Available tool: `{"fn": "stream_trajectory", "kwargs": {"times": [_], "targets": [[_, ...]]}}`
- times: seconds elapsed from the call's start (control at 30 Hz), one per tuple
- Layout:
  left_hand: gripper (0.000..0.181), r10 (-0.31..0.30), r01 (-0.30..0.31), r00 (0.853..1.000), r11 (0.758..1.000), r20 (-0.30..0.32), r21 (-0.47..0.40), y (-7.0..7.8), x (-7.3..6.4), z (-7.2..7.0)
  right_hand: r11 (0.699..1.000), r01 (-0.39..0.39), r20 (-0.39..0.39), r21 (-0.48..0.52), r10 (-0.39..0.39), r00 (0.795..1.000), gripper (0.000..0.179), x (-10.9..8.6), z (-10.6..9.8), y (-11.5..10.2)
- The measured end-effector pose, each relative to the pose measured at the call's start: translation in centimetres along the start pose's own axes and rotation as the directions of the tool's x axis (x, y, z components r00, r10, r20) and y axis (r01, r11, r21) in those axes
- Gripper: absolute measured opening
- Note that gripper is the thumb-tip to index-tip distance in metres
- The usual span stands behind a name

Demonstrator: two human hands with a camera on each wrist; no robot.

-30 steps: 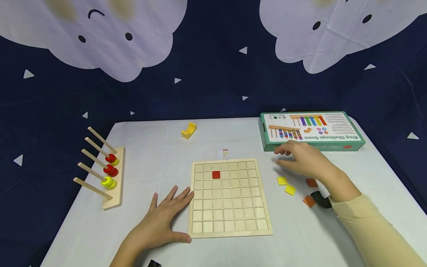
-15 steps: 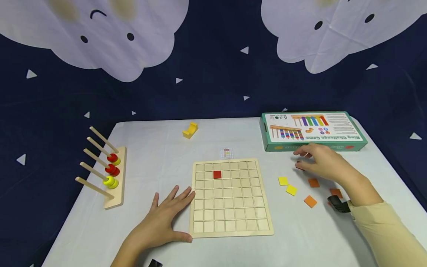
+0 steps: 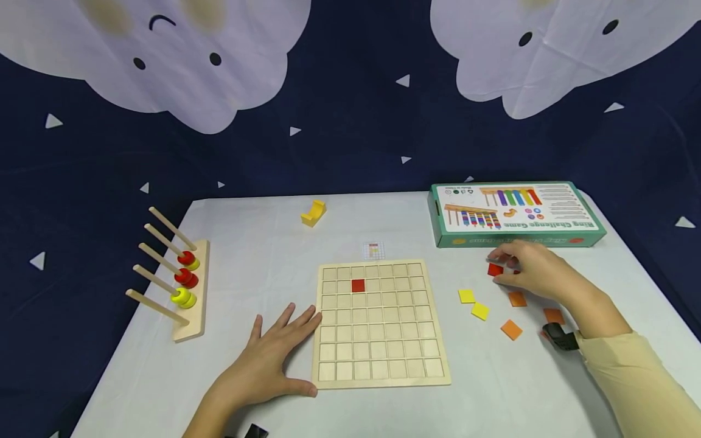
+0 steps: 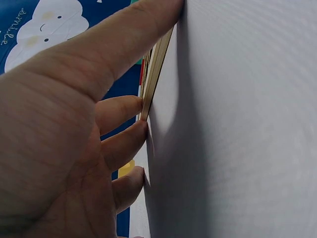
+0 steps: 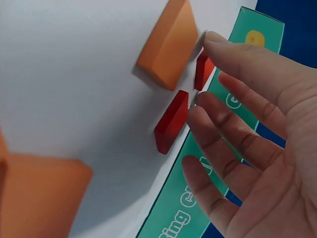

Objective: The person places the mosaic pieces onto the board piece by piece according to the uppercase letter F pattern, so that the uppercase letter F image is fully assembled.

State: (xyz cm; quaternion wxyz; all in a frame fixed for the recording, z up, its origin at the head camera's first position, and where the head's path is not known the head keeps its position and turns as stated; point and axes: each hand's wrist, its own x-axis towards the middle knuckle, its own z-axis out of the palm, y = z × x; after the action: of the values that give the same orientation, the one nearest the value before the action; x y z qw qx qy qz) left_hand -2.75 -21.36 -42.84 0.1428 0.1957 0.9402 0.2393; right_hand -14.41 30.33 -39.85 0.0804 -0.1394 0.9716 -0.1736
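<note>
On white cloth (image 3: 263,261) before a navy backdrop (image 3: 350,121), framing one flat, square red tile (image 3: 495,269) near the green box (image 3: 515,213) with right hand (image 3: 533,266), can't tell whether pinching! Resting splayed left hand (image 3: 267,365) against wooden board (image 3: 383,351).

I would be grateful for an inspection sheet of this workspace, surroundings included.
Surface: white table.
Job's things: board with one red tile set in it; to its right, two yellow tiles, some orange tiles and loose red tiles.
Clutter: peg rack with rings at left; yellow block and box toward the back; card just beyond the board.
Hands: left hand spread, touching the board's left edge; right hand with thumb and fingers around a loose red tile, grip unclear.
Cables: nothing seen.
Surroundings: dark blue backdrop with pale clouds.
</note>
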Motion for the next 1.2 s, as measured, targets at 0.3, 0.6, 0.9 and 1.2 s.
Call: {"fn": "stream_trajectory", "kwargs": {"times": [0.3,0.6,0.9,1.2], "targets": [[0.121,0.003,-0.003,1.000,1.000,0.002,0.002,0.0,0.0,-0.1,1.000,0.012,0.009,0.009,-0.013,1.000,0.039,0.3,0.1,0.5],[0.121,0.014,-0.014,1.000,1.000,-0.004,0.001,0.0,-0.1,-0.1,1.000,0.014,0.014,0.024,-0.014,1.000,0.032,0.5,0.1,0.7],[0.121,0.014,-0.014,1.000,1.000,-0.003,0.004,0.0,-0.1,-0.1,0.999,0.039,0.005,0.018,-0.039,0.999,0.027,0.7,0.2,0.5],[0.121,0.014,-0.014,1.000,1.000,-0.004,0.005,0.0,0.0,0.0,0.997,0.075,-0.028,0.008,-0.075,0.997,0.030,1.1,0.4,-1.5]]}}
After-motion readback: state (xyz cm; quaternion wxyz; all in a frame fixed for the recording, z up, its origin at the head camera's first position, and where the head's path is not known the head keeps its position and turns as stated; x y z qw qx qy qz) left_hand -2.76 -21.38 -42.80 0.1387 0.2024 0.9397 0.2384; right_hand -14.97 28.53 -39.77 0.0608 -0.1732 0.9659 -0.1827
